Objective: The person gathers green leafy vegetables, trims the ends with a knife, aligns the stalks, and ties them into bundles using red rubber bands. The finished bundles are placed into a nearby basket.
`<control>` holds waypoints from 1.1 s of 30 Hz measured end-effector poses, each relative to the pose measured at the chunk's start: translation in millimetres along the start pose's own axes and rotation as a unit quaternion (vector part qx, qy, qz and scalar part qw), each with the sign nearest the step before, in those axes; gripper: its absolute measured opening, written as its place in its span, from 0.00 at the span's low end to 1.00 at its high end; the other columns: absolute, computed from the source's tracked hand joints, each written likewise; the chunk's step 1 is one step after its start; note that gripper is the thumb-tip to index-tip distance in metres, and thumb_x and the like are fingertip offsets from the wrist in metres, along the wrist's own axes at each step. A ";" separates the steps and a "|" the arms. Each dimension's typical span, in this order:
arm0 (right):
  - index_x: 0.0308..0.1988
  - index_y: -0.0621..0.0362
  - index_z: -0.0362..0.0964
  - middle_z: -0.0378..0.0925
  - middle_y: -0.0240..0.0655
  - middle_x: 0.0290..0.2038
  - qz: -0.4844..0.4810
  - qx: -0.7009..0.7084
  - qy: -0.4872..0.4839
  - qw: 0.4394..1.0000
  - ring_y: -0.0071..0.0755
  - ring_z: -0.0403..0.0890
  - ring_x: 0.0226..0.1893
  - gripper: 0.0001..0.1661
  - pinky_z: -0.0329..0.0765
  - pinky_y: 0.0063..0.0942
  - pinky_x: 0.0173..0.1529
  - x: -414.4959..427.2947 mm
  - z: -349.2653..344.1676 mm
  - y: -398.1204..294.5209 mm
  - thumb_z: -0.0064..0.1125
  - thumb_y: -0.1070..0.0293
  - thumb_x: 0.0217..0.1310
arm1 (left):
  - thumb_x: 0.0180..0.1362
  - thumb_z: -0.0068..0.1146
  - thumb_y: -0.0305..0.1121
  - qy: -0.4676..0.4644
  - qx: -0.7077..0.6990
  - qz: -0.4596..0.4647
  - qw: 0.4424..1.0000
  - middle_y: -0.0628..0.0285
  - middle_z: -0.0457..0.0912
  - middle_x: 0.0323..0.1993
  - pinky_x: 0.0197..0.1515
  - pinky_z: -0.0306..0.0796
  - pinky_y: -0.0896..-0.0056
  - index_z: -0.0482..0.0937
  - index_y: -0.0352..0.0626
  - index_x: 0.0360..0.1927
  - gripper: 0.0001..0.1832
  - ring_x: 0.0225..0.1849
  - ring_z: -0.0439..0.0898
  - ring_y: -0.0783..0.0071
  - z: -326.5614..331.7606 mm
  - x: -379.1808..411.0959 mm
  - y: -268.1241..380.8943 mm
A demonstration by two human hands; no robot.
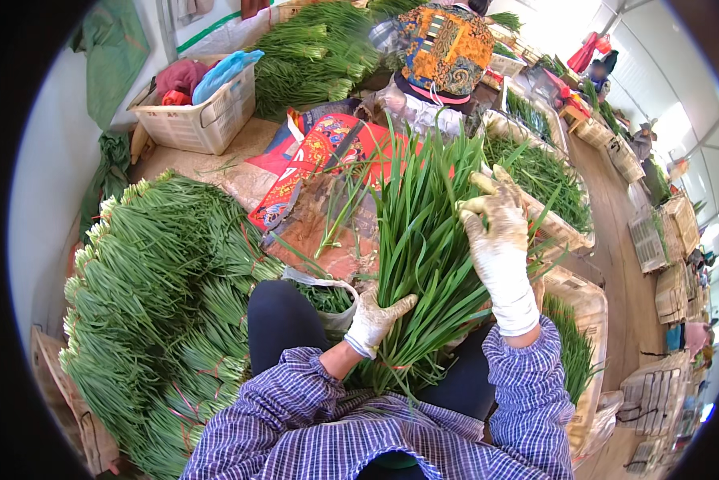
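Observation:
A large loose bunch of green garlic chives (428,234) stands over my lap, leaf tips pointing away from me. My left hand (374,318), in a stained white glove, grips its lower left side with the thumb across the leaves. My right hand (494,210), gloved too, is at the bunch's upper right edge with its fingers apart and bent; some leaves pass behind it. Under the bunch's far end lies a worn brown sheet (341,225) with a few stray stalks. A white plastic bag (338,321) holding green leaves sits between my knee and the bunch.
Tied chive bundles (155,288) are heaped at my left. Crates with chives (575,342) line my right side, beside a wooden-looking floor aisle (617,276). A white basket of cloth and bags (194,123) stands far left. Ahead, a person in a patterned vest (446,51) sits near another chive heap (317,51).

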State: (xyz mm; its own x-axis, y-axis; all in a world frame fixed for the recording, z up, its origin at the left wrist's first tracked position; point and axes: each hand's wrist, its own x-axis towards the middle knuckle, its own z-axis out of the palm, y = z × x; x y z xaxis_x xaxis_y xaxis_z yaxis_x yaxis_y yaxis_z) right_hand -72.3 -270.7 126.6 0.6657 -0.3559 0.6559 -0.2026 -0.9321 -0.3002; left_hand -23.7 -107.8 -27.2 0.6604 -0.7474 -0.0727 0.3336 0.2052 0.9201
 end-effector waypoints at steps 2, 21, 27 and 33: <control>0.28 0.54 0.75 0.78 0.36 0.44 0.035 0.103 0.072 0.991 0.42 0.70 0.57 0.04 0.66 0.39 0.61 1.6 -5.9 5.7 0.62 0.69 0.54 | 0.54 0.64 0.30 0.000 0.002 -0.005 1.000 0.62 0.81 0.40 0.42 0.74 0.73 0.75 0.35 0.47 0.19 0.37 0.78 0.77 1.4 -0.3 3.2; 0.32 0.61 0.76 0.80 0.36 0.36 0.192 0.256 0.133 0.938 0.34 0.79 0.41 0.06 0.74 0.30 0.48 -33.3 -58.0 -1.9 0.61 0.69 0.55 | 0.54 0.64 0.34 0.023 -0.038 -0.013 0.999 0.61 0.82 0.40 0.44 0.74 0.73 0.75 0.34 0.47 0.20 0.37 0.78 0.75 -3.7 5.1 -2.2; 0.38 0.62 0.77 0.82 0.37 0.34 0.338 0.308 -0.225 0.860 0.28 0.81 0.37 0.15 0.75 0.25 0.47 -106.3 -73.1 24.2 0.63 0.61 0.57 | 0.57 0.60 0.35 0.021 -0.273 -0.079 0.959 0.64 0.80 0.40 0.43 0.76 0.70 0.73 0.39 0.50 0.19 0.38 0.80 0.74 -8.3 13.8 -2.9; 0.59 0.65 0.60 0.69 0.36 0.55 0.399 0.474 -0.223 0.753 0.31 0.67 0.55 0.38 0.63 0.31 0.60 -195.3 57.0 26.2 0.61 0.53 0.58 | 0.59 0.57 0.43 0.011 -0.251 -0.098 0.963 0.63 0.79 0.46 0.46 0.75 0.68 0.70 0.40 0.54 0.24 0.43 0.79 0.74 -0.5 9.5 -2.5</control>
State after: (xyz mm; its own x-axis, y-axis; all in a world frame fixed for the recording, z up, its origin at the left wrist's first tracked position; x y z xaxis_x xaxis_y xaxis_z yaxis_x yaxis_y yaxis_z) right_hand -166.7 -221.8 -48.8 0.8209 -0.5231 -0.2291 -0.2030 0.1077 -0.9732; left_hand -18.0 -115.2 -30.3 0.5642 -0.7901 -0.2398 0.7326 0.3451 0.5867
